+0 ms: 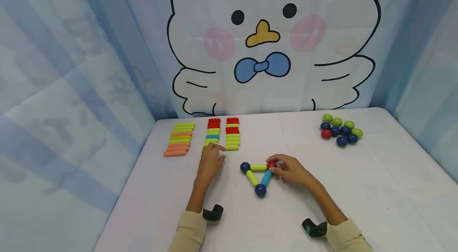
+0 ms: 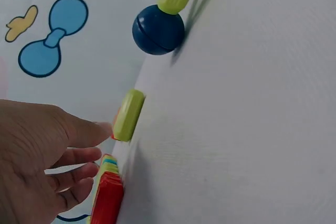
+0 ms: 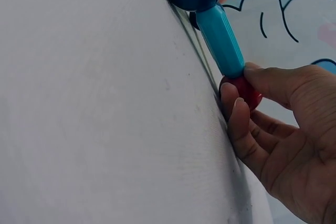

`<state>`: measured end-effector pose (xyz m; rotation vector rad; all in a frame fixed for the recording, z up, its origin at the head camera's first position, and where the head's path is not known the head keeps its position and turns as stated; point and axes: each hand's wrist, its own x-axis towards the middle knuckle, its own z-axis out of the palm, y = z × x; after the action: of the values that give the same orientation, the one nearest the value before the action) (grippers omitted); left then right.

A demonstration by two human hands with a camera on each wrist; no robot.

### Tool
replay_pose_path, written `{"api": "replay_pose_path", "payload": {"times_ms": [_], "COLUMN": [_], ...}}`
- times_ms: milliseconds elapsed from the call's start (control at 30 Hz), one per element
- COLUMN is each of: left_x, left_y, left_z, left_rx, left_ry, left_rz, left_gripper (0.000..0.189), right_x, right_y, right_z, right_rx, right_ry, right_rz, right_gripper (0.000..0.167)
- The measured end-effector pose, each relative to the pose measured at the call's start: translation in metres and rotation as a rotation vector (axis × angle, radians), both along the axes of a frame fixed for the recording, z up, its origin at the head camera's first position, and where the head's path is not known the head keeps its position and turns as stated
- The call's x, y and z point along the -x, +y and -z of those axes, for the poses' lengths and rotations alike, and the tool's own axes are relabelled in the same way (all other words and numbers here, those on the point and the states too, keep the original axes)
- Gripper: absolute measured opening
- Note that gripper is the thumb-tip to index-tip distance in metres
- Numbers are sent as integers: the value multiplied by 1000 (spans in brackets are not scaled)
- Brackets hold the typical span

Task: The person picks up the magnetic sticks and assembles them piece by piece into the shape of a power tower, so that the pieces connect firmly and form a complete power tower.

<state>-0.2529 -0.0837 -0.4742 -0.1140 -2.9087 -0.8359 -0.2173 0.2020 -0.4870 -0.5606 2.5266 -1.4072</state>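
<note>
A triangle of rods and balls lies on the white table. Its corners are a red ball (image 1: 271, 165) and two navy balls (image 1: 260, 190). Two yellow-green rods (image 1: 252, 178) and one blue rod (image 3: 220, 40) form the sides. My right hand (image 1: 291, 170) pinches the red corner ball between thumb and fingers, where the blue rod meets it. My left hand (image 1: 210, 163) is over the near end of the middle column of rods (image 1: 213, 130), hiding part of it. Its fingers are loosely bent, with nothing seen held between them; red rods (image 2: 107, 198) show close below them.
Two more rod columns flank the middle one: orange and yellow-green rods (image 1: 180, 139) on the left, red and yellow-green rods (image 1: 232, 134) on the right. Loose green, navy and red balls (image 1: 335, 131) cluster at the back right. A printed curtain (image 1: 264, 93) hangs behind the table.
</note>
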Motion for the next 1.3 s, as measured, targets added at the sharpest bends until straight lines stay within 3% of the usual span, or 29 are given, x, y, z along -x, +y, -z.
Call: {"api": "replay_pose_path", "payload": {"times_ms": [133, 267, 467, 633, 800, 933, 1033, 1133, 1200, 1300], "left_x": [1, 2, 11, 19, 16, 12, 9, 5, 3, -2], "left_y": [-2, -1, 8, 22, 34, 39, 43, 49, 56, 69], "left_z": [7, 7, 4, 7, 8, 3, -5, -12, -15, -17], "left_rx": [102, 203, 333, 409, 318, 170, -41, -236, -294, -302], "left_ry": [59, 69, 105, 115, 19, -68, -94, -100, -97, -99], "left_rz": [44, 99, 107, 107, 108, 116, 193, 316, 392, 471], "left_gripper": [34, 46, 46, 41, 32, 32, 33, 33, 34, 36], "right_x": [0, 0, 3, 1, -1, 0, 0, 0, -1, -3], "right_y": [-1, -5, -9, -6, -2, 2, 4, 6, 7, 8], "right_z": [3, 4, 3, 4, 3, 3, 3, 3, 3, 2], "right_rx": [-11, -19, -16, -37, -25, -5, 11, 23, 32, 46], "right_ry": [6, 7, 25, 10, -22, -52, -62, -65, -69, -77], "right_rz": [8, 4, 1, 17, 42, 72, 96, 103, 103, 95], "right_gripper": [34, 33, 33, 33, 35, 36, 37, 39, 39, 41]}}
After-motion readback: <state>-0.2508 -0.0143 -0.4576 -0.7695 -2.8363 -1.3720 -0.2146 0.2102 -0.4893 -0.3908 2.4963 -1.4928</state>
